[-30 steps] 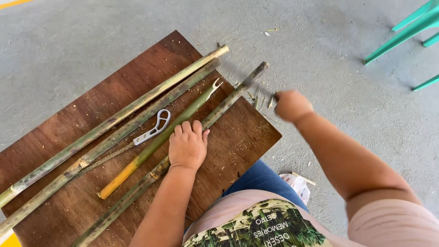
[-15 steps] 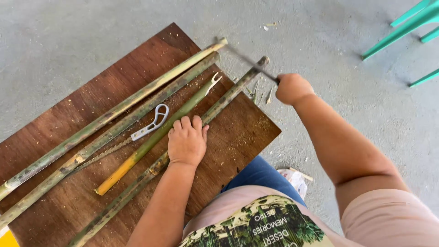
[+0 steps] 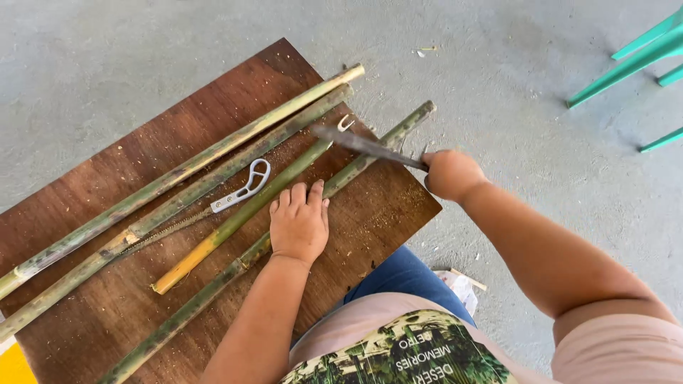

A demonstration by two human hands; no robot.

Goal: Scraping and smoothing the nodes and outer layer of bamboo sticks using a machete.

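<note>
Head view, board: brown wooden board (image 3: 107, 313) is lying on the concrete floor, carrying four bamboo poles.
Nearest pole (image 3: 213, 288): left hand (image 3: 299, 224) is pressing flat on it, fingers spread.
Blade (image 3: 363, 146): right hand (image 3: 452, 174) is gripping it, clenched tight.
Risk: blade is hovering near the left fingers; a glancing chop could cut them.

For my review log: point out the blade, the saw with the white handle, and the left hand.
blade (image 3: 366, 146), head view, mid-length of the dark metal.
saw (image 3: 245, 189), head view, its white handle.
left hand (image 3: 299, 224), head view, back of hand.
</note>
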